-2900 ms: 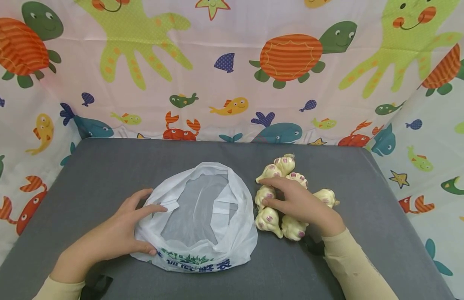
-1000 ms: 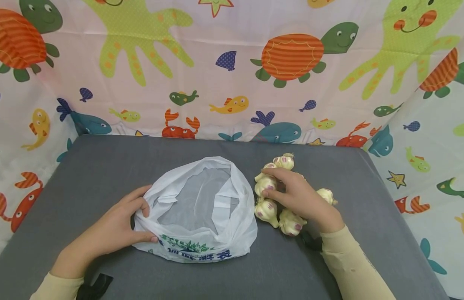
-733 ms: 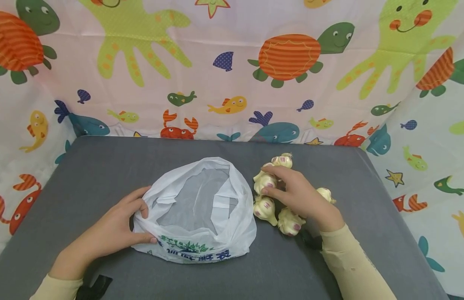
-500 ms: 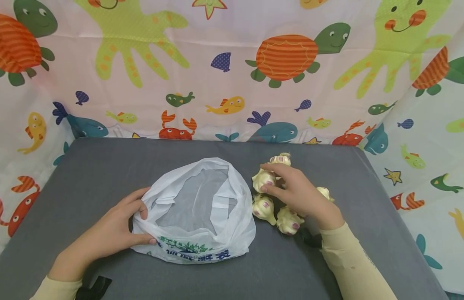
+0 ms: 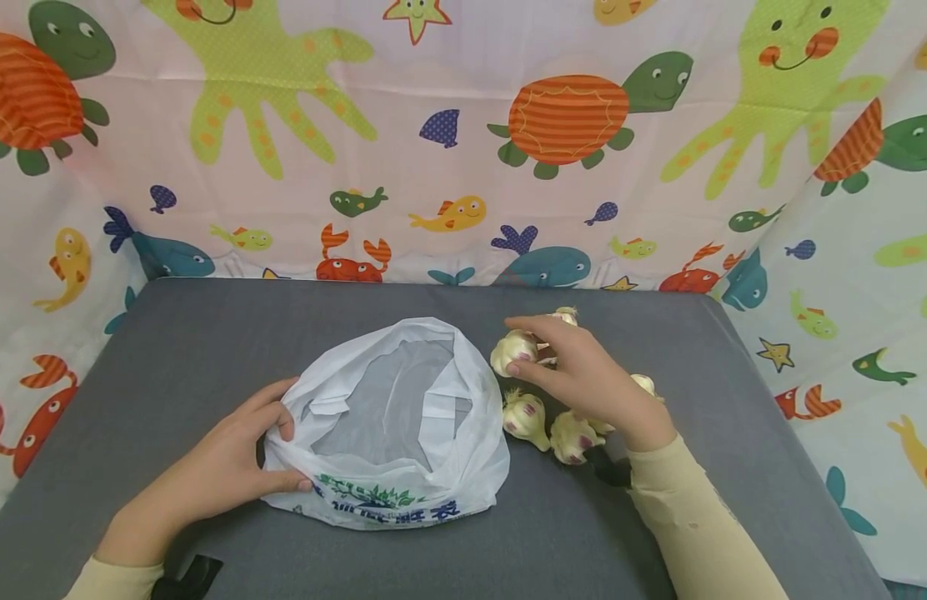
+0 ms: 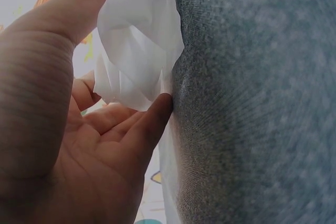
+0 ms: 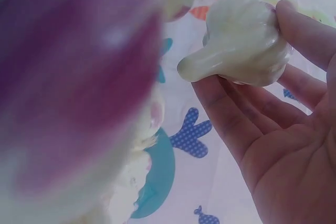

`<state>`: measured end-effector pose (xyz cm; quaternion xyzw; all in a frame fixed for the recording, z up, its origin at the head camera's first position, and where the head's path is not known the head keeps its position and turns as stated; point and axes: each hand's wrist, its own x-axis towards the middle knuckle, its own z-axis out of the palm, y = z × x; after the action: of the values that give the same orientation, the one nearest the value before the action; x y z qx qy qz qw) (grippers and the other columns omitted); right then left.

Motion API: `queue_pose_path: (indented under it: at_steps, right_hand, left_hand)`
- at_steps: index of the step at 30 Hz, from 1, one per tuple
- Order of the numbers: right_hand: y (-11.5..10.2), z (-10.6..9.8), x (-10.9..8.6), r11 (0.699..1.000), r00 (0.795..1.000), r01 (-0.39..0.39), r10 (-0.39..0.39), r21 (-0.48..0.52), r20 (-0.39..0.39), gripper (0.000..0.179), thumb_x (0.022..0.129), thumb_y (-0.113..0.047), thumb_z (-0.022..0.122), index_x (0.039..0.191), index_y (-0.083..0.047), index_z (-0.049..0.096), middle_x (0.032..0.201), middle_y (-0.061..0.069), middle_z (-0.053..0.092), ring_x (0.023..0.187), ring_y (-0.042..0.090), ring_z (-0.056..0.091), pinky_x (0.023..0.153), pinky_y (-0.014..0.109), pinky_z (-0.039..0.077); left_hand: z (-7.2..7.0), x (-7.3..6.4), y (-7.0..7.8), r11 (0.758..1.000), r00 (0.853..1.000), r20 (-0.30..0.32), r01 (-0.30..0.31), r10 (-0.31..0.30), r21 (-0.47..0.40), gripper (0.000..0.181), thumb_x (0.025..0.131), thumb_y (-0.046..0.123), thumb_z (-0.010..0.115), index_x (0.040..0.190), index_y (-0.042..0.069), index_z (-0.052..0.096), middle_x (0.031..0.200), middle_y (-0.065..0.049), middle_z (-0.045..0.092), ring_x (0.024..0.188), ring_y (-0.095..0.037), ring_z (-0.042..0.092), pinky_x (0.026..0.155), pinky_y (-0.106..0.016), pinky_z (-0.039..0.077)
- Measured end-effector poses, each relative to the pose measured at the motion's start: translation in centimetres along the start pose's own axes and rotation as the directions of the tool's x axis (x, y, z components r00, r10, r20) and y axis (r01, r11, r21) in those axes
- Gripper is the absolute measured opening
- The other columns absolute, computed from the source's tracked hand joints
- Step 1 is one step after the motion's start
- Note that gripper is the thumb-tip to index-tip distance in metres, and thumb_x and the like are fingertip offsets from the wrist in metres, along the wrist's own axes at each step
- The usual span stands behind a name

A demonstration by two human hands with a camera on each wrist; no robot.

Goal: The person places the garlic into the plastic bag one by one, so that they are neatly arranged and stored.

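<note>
A white plastic bag (image 5: 482, 467) with green and blue print lies with its mouth spread wide on the grey table. My left hand (image 5: 234, 458) grips the bag's left side, thumb in front and fingers bent at the rim. In the left wrist view the crinkled bag edge (image 6: 139, 45) runs between thumb and fingers. My right hand (image 5: 583, 367) pinches a garlic bulb (image 5: 513, 353) by the bag's right side. The right wrist view has that bulb (image 7: 247, 40) between thumb and fingertips, stem pointing left. Part of the garlic pile is hidden under the right hand.
Several other garlic bulbs lie around the right hand, among them one bulb (image 5: 525, 418) near the bag and another (image 5: 572, 437) by the wrist. A sea-animal print curtain (image 5: 403, 167) stands behind the grey table (image 5: 208, 333) and along its sides.
My right hand has taken hold of a garlic bulb and moved it slightly left and away from me, towards the bag. My left fingers, earlier stretched over the rim, now bend at the bag's side.
</note>
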<state>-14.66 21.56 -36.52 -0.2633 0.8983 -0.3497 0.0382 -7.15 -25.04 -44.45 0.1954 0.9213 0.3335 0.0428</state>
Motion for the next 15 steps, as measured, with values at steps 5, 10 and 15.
queue_pose_path:
  at_steps: [5, 10, 15]
  right_hand:
    - [-0.8, 0.2, 0.7, 1.0, 1.0, 0.01, -0.01, 0.0, 0.008, 0.061, 0.1, -0.022, 0.083, 0.154, -0.007, 0.059, 0.15, 0.007, 0.064, 0.12, 0.026, 0.069, 0.101, 0.05, 0.058]
    - [-1.7, 0.4, 1.2, 1.0, 1.0, 0.014, -0.014, 0.012, 0.015, 0.061, 0.1, -0.024, 0.083, 0.153, -0.005, 0.059, 0.15, 0.008, 0.064, 0.123, 0.026, 0.067, 0.103, 0.052, 0.057]
    - [-2.2, 0.6, 1.7, 1.0, 1.0, 0.025, -0.025, 0.01, 0.014, 0.061, 0.101, -0.027, 0.083, 0.153, -0.006, 0.059, 0.148, 0.007, 0.065, 0.12, 0.024, 0.066, 0.104, 0.054, 0.057]
  left_hand:
    - [0.0, -0.1, -0.1, 1.0, 1.0, 0.004, 0.008, -0.008, -0.003, 0.063, 0.068, 0.042, 0.107, 0.098, 0.024, 0.055, 0.168, -0.017, 0.042, 0.144, -0.045, 0.049, 0.108, -0.072, 0.045]
    - [0.1, -0.1, -0.1, 1.0, 1.0, 0.007, 0.012, -0.012, -0.004, 0.063, 0.069, 0.046, 0.105, 0.1, 0.024, 0.055, 0.168, -0.017, 0.042, 0.144, -0.045, 0.048, 0.108, -0.072, 0.044]
    - [0.1, -0.1, -0.1, 1.0, 1.0, 0.004, 0.004, -0.004, -0.009, 0.064, 0.069, 0.046, 0.105, 0.101, 0.024, 0.055, 0.168, -0.017, 0.042, 0.144, -0.045, 0.048, 0.108, -0.072, 0.044]
